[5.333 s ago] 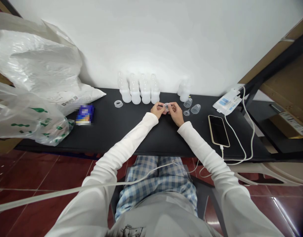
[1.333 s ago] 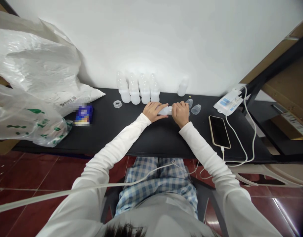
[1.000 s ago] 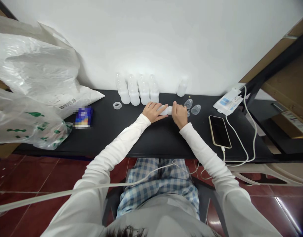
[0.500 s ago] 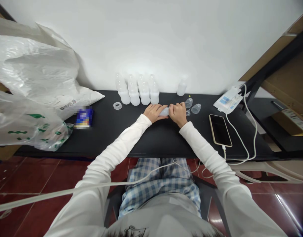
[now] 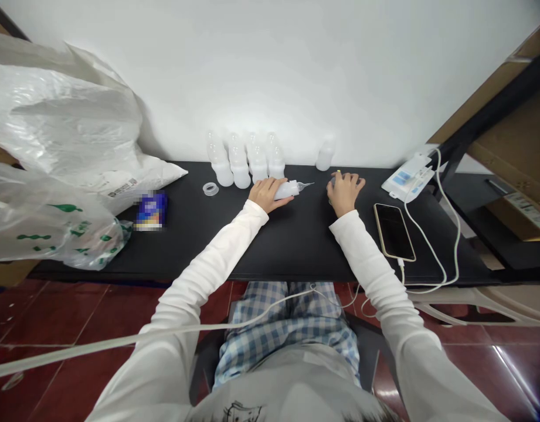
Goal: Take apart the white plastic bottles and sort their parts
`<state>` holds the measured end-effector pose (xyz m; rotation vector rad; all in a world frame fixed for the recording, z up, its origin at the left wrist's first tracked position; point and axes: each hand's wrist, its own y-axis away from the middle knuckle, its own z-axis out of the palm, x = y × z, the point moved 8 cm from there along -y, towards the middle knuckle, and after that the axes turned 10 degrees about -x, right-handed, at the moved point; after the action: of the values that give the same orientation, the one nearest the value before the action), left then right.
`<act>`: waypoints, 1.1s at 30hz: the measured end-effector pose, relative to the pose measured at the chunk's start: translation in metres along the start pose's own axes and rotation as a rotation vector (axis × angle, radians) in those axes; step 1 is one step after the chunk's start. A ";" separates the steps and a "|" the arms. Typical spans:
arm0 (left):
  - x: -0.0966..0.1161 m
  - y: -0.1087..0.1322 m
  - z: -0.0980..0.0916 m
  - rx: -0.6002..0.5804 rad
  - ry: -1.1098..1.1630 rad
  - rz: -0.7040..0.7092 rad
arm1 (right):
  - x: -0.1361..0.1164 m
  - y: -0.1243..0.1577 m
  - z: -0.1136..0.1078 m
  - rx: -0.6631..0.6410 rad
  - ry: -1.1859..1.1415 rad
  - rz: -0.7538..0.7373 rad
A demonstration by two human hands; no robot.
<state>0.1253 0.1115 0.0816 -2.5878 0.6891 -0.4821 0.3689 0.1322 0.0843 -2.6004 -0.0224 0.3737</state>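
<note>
My left hand [image 5: 266,193] is closed around a small white squeeze bottle [image 5: 287,190], which lies tilted sideways above the table. A clear, slender pointed tip [image 5: 304,186] sticks out of its right end. My right hand [image 5: 345,192] is over the clear domed caps on the table, its fingers spread and pointing down. The caps are almost fully hidden under it, and I cannot make out whether a fingertip touches one. Behind my left hand stands a row of several white bottles [image 5: 240,174] with clear domed caps. A single uncapped white bottle [image 5: 325,157] stands by the wall.
A clear ring [image 5: 210,189] and a blue packet [image 5: 150,210] lie on the black table [image 5: 199,240] to the left, beside large plastic bags [image 5: 63,135]. To the right are a phone [image 5: 393,232] on a white cable and a white power strip [image 5: 408,176].
My right hand has left the bottle and moved right, over the clear caps, with its fingers opening. My left hand keeps the bottle, and its clear tip now shows.
</note>
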 end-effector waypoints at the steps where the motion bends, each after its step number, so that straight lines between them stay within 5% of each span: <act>1: -0.001 0.000 0.000 0.008 0.002 -0.004 | -0.002 0.000 -0.003 0.017 -0.014 0.000; 6: -0.005 0.001 -0.003 0.041 0.030 -0.078 | -0.023 0.004 -0.028 0.139 -0.428 -0.029; 12: -0.003 0.004 -0.005 -0.019 0.165 -0.105 | -0.060 0.017 -0.009 -0.026 -0.849 -0.227; 22: 0.009 0.000 0.019 -0.438 0.760 -0.085 | -0.078 0.032 -0.009 -0.074 -0.678 -0.353; 29: 0.021 -0.001 0.003 -0.226 0.303 -0.049 | -0.074 0.034 -0.005 -0.091 -0.552 0.012; 33: 0.023 0.001 0.000 -0.182 0.211 -0.063 | -0.070 0.028 0.003 -0.200 -0.551 0.033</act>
<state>0.1439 0.0988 0.0859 -2.7610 0.7538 -0.7538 0.2989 0.1030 0.0863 -2.6055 -0.2157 1.1379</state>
